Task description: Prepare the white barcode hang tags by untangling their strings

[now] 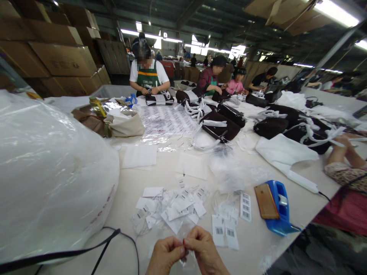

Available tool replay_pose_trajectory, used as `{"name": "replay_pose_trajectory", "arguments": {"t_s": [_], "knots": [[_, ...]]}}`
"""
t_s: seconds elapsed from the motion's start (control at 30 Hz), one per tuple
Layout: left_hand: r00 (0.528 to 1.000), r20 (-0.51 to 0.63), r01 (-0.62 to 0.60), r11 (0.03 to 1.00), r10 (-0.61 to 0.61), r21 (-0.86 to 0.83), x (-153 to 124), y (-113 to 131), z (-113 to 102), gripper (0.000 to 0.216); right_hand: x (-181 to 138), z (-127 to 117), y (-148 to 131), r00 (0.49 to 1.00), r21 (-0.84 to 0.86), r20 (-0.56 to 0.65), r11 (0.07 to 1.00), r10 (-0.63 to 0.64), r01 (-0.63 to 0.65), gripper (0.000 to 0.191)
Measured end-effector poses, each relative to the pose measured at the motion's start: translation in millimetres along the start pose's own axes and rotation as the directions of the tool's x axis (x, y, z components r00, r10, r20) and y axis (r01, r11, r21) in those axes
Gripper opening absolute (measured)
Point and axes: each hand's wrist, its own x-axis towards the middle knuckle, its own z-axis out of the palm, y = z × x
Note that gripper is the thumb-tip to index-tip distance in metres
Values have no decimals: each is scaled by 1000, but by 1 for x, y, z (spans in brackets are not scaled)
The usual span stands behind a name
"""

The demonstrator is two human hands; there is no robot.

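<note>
Pinching a small clear plastic sleeve (pixel 186 256) between left hand (pixel 165 255) and right hand (pixel 204 250), both clenched on it, low over the white table (pixel 160 168), near scattered white barcode tags (pixel 183 206).

1. Left hand (pixel 165 255): bare, no glove, no ring or watch showing.
2. Right hand (pixel 205 250): bare, no glove; red-painted nail on one fingertip.
3. Wrists cut off by the frame edge; no sleeves visible.
</note>
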Motion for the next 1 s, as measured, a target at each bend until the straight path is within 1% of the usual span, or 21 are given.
{"name": "replay_pose_trajectory", "arguments": {"t_s": [0.07,0.2,0.33,0.47,0.6,0.73,0.87,0.93,1.0], "knots": [[1000,8,4,1000,-4,-22,-1,-2,0,31,1,-3,1,1000,-1,-10,1000,0,0,42],[1000,16,19,999,-19,-46,-1,-5,-3,27,-2,-6,-3,1000,-67,8,998,-6,7,29],[999,17,28,999,-27,-37,-3,-5,-3,25,-5,-4,-1,999,-79,46,997,2,1,25],[999,9,48,998,-48,-44,-4,-6,-3,27,-5,-5,10,999,-28,44,999,27,-26,33],[999,-6,43,997,-43,-59,-4,-6,-7,32,-5,-16,12,999,-21,15,998,52,-51,37],[999,-17,46,996,-48,-76,-5,-8,-8,38,-6,-25,11,999,-38,-30,999,22,-23,30],[997,-1,71,990,-71,-121,-8,-12,-1,46,-8,-23,21,997,-20,-71,1000,7,-9,42],[996,21,89,987,-87,-136,-9,-16,3,46,-10,-21,27,998,-42,-68,999,11,-14,47],[994,31,111,985,-108,-135,-9,-21,5,44,-11,-22,29,998,-104,-62,994,7,-13,48]]}}
